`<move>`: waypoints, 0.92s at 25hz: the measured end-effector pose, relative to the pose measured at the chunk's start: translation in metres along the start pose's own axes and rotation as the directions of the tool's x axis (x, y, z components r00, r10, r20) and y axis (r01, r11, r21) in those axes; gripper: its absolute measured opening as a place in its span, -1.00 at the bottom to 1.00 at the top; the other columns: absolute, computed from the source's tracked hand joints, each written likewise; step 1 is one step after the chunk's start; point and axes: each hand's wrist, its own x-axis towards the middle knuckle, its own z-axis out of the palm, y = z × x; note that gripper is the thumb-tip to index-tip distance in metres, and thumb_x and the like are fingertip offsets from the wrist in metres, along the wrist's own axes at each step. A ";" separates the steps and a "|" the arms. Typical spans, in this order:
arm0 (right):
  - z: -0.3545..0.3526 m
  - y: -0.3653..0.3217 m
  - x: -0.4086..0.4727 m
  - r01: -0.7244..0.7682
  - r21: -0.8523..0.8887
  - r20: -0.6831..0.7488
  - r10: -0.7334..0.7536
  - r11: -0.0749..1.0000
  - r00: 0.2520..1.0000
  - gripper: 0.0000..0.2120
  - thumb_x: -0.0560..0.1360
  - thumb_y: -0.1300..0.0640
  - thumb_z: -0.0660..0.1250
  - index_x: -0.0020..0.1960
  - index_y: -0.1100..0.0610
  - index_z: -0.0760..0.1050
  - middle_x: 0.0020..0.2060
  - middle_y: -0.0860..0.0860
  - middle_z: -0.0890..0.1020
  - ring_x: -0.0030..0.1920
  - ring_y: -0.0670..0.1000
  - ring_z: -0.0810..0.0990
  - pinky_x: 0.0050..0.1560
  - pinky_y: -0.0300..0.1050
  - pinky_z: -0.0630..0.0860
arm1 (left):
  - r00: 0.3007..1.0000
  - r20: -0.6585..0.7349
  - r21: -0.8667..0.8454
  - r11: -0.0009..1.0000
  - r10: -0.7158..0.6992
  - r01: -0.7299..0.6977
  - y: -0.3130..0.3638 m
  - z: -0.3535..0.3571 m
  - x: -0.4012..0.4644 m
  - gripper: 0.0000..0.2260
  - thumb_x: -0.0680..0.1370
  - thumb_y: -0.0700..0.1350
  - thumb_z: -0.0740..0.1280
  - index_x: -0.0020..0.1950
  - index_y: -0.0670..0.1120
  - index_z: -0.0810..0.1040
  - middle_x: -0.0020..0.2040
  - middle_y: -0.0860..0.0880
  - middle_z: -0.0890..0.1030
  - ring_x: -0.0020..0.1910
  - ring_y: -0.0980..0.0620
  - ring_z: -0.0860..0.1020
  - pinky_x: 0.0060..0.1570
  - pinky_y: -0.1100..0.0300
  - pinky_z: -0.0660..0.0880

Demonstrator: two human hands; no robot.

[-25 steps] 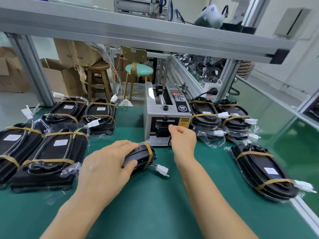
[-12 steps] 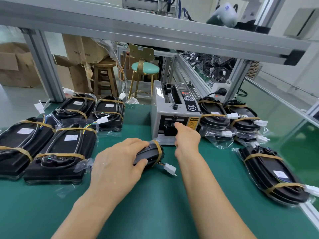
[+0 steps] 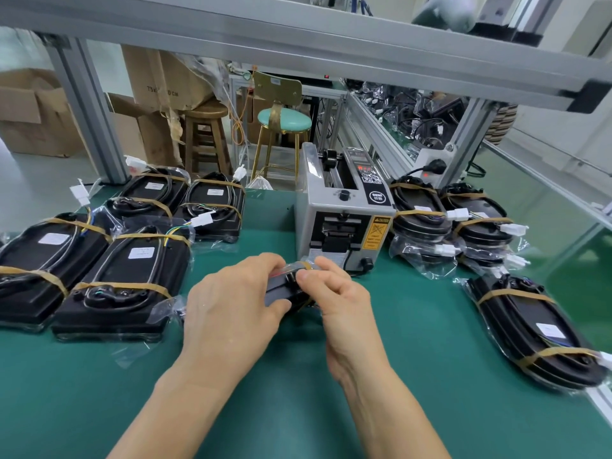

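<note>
A black plastic unit lies on the green mat just in front of the grey tape dispenser. My left hand covers most of it and grips its near end. My right hand pinches a strip of clear tape and holds it across the unit's top. The unit's far end carries a tan band. Its white connector is hidden behind my right hand.
Bagged black units bound with tan bands lie in a group at the left and another at the right, with more stacked beside the dispenser. An aluminium frame post stands at the back left. Stools and cartons stand beyond the table.
My right hand has come back from the dispenser's outlet with a strip of tape and now holds it over the unit. My left hand has kept its hold.
</note>
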 end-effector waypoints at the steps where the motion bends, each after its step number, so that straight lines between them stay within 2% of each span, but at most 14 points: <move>1: 0.001 0.001 0.000 0.002 0.001 -0.004 -0.002 1.000 1.000 -0.88 0.45 0.25 0.42 -0.24 0.16 0.69 0.22 -0.09 0.51 -0.07 -0.52 0.48 -0.10 -0.48 0.38 | 1.000 -0.003 -0.001 1.000 0.005 -0.005 0.000 0.000 0.000 -0.66 0.26 -0.01 0.56 -0.01 0.10 0.59 -0.17 0.08 0.67 -0.18 -0.13 0.61 -0.28 0.17 0.31; 5: 0.005 0.005 0.003 0.016 -0.024 -0.028 -0.017 1.000 0.999 -0.91 0.45 0.26 0.41 -0.17 0.23 0.70 0.23 0.04 0.55 -0.05 -0.53 0.46 -0.16 -0.60 0.37 | 1.000 -0.007 0.015 1.000 0.020 -0.020 0.000 0.001 -0.001 -0.65 0.24 -0.03 0.57 -0.05 0.08 0.56 -0.28 0.10 0.61 -0.26 -0.13 0.60 -0.33 0.20 0.25; 7: 0.006 0.006 0.004 0.031 -0.039 -0.043 -0.033 0.999 0.999 -0.90 0.45 0.27 0.41 -0.17 0.25 0.69 0.22 0.07 0.55 -0.05 -0.52 0.46 -0.13 -0.59 0.38 | 1.000 -0.015 0.029 0.999 0.022 -0.021 -0.001 0.001 -0.002 -0.65 0.24 -0.03 0.56 -0.09 0.08 0.49 -0.41 0.17 0.43 -0.29 -0.12 0.57 -0.36 0.19 0.19; 9: 0.006 0.007 0.004 0.049 -0.050 -0.059 -0.052 0.998 0.997 -0.91 0.44 0.27 0.42 -0.19 0.25 0.69 0.20 0.05 0.56 -0.05 -0.50 0.47 -0.08 -0.52 0.40 | 0.999 -0.020 0.014 0.999 0.038 -0.037 -0.002 0.002 -0.002 -0.64 0.25 -0.05 0.55 -0.11 0.07 0.43 -0.43 0.22 0.30 -0.32 -0.10 0.52 -0.38 0.18 0.16; 11: 0.007 0.007 0.004 0.051 -0.061 -0.069 -0.055 0.997 0.996 -0.92 0.42 0.26 0.44 -0.23 0.22 0.69 0.17 0.05 0.57 -0.04 -0.47 0.49 0.01 -0.37 0.40 | 0.998 -0.002 -0.032 0.997 0.070 -0.070 -0.004 0.000 -0.002 -0.66 0.27 -0.10 0.53 -0.11 0.07 0.42 -0.36 0.24 0.38 -0.31 -0.06 0.47 -0.36 0.18 0.20; 13: 0.009 0.007 0.003 0.040 -0.062 -0.079 -0.045 0.997 0.996 -0.91 0.41 0.24 0.45 -0.27 0.18 0.70 0.15 0.04 0.59 -0.01 -0.43 0.50 0.09 -0.27 0.40 | 0.994 0.030 -0.068 0.993 0.103 -0.101 -0.005 -0.002 -0.002 -0.68 0.28 -0.15 0.52 -0.08 0.07 0.48 -0.15 0.23 0.53 -0.22 -0.04 0.53 -0.30 0.17 0.33; 16: 0.011 0.008 0.002 0.043 -0.085 -0.090 -0.051 0.995 0.995 -0.89 0.40 0.22 0.46 -0.30 0.13 0.70 0.12 0.02 0.60 0.03 -0.40 0.50 0.09 -0.24 0.42 | 0.993 0.066 -0.104 0.990 0.099 -0.091 -0.005 -0.004 -0.001 -0.70 0.31 -0.19 0.49 -0.02 0.06 0.60 0.07 0.18 0.58 -0.06 -0.07 0.60 -0.14 0.06 0.51; 20: 0.012 0.008 0.003 0.063 -0.161 -0.151 -0.087 0.985 0.985 -0.88 0.38 0.22 0.45 -0.31 0.07 0.67 0.02 -0.08 0.61 0.04 -0.34 0.53 0.10 -0.21 0.46 | 0.993 0.087 -0.118 0.990 0.085 -0.075 -0.004 -0.004 0.000 -0.71 0.29 -0.22 0.51 -0.04 0.04 0.67 0.02 0.13 0.63 -0.10 -0.11 0.61 -0.16 0.07 0.52; 21: 0.011 0.008 0.004 0.054 -0.154 -0.198 -0.084 0.987 0.977 -0.93 0.39 0.22 0.44 -0.22 0.06 0.63 -0.04 -0.13 0.63 -0.01 -0.33 0.55 0.08 -0.24 0.49 | 0.993 0.090 -0.117 0.991 0.081 -0.070 -0.003 -0.004 0.000 -0.71 0.29 -0.22 0.51 -0.04 0.03 0.67 0.02 0.13 0.63 -0.10 -0.11 0.61 -0.15 0.07 0.52; 23: 0.007 0.007 0.005 0.055 -0.085 -0.254 -0.075 0.995 0.964 -0.84 0.43 0.21 0.41 -0.03 0.06 0.49 -0.20 -0.26 0.63 -0.19 -0.36 0.54 -0.11 -0.39 0.48 | 0.993 0.096 -0.118 0.992 0.064 -0.052 -0.003 -0.004 0.000 -0.72 0.31 -0.21 0.50 -0.02 0.03 0.67 0.03 0.13 0.62 -0.07 -0.10 0.61 -0.10 0.06 0.52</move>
